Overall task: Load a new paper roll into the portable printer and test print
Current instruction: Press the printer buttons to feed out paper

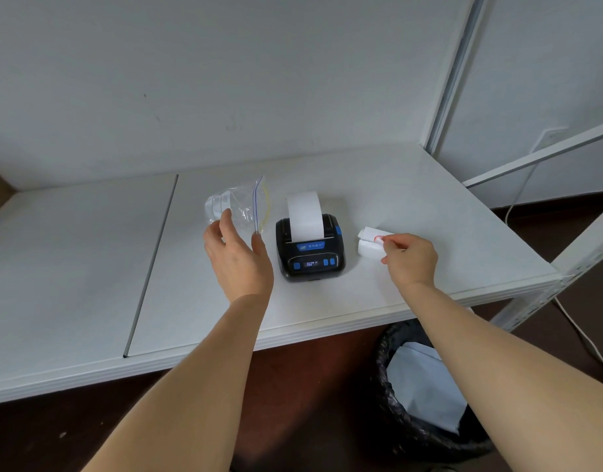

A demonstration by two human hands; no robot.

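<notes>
Paper [305, 216] curls up out of the small black printer [310, 252] in the middle of the white table [89, 267]. It looks thin and light and would tear easily, so hold it softly by its 2 side edges. The left hand [237, 257] is open by a clear zip bag [240, 207]. The right hand [409, 258] pinches a folded white paper piece [370, 241] with red marks.
</notes>
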